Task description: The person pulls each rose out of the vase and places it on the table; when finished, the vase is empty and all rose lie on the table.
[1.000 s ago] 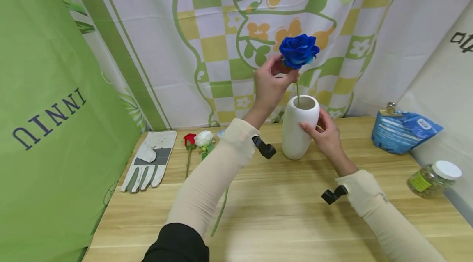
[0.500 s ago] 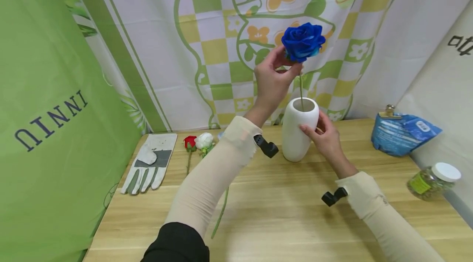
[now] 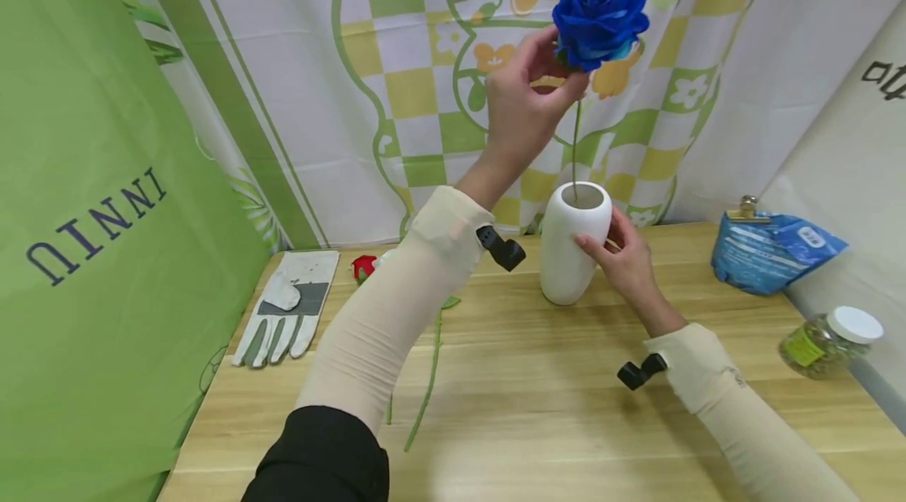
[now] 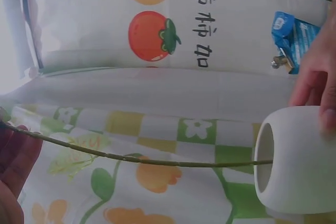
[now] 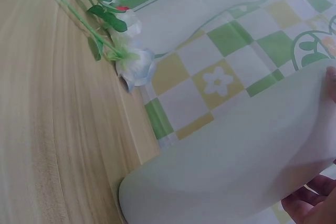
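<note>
A blue rose (image 3: 602, 20) is held up by my left hand (image 3: 524, 102), whose thumb and fingers pinch it just below the bloom. Its long thin stem (image 4: 157, 162) runs down through the mouth of a white vase (image 3: 565, 254), and the lower end is hidden inside. The vase stands upright on the wooden table. My right hand (image 3: 626, 264) grips the vase's right side, thumb at the front and fingers around behind. In the right wrist view only a few fingertips (image 5: 302, 203) show against the vase wall.
A red rose (image 3: 363, 267) and pale flowers (image 5: 134, 66) lie on the left, partly behind my left arm. Further left is a work glove (image 3: 290, 309). On the right are a blue clipped bag (image 3: 764, 254) and a lidded jar (image 3: 824, 345). A patterned curtain (image 3: 425, 132) hangs behind.
My left hand has risen with the blue rose and shifted slightly right, so more stem shows above the vase mouth. The right hand and the vase have stayed in place.
</note>
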Tool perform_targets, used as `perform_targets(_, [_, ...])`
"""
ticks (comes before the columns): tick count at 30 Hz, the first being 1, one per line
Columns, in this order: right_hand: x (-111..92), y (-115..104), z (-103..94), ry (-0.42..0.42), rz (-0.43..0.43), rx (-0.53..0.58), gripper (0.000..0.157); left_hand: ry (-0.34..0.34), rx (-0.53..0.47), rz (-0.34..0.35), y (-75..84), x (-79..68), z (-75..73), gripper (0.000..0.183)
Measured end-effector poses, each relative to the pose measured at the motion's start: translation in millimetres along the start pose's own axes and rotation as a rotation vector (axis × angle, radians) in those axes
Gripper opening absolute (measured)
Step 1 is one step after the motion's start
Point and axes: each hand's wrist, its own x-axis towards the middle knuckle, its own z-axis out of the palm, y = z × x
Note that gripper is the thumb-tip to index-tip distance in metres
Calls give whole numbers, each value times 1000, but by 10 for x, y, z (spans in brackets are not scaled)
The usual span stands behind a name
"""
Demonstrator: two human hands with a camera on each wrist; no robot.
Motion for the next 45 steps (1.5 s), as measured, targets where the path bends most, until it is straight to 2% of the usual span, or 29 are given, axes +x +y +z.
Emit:
perform_targets(3, [2,-8,10,1,10,-3,74,44,-19,-29,32,17,-55,44])
perform_targets(6, [-1,-15,27,-4,14,-7,73,121,-91,-62,66,44,-137,44])
perform_targets(9, [-9,-13,40,-8,12,-8,74,195,-204,-80,111,87,-216,43])
perform_targets(11, [-14,-15,45,-4,10,-7,74,224,-222,-81,131,113,-263,42])
perform_targets(15, [-6,-28,49,3,-2,-6,74,276,-168,-116,103,140,-341,39])
perform_targets(20, [2,-29,59,-2,-12,-1,74,319,-91,-260,-66,59,-446,35])
perform_targets(26, [-11,8,59,-4,-8,0,75,315,15,-371,-308,-132,-564,32])
perform_targets(31, [-11,24,61,-5,-5,2,75,307,252,-364,-426,-259,-652,28])
perform_targets(33, [-11,21,61,-6,-4,1,75,306,318,-369,-463,-310,-685,27])
perform_targets(36, [-12,10,64,-7,-3,8,76,290,342,-421,-530,-400,-736,26])
perform_targets(42, [-8,-7,56,-12,7,12,76,212,349,-611,-689,-642,-848,29])
perform_targets(45, [-3,-9,51,-15,4,10,76,182,352,-679,-783,-780,-897,31])
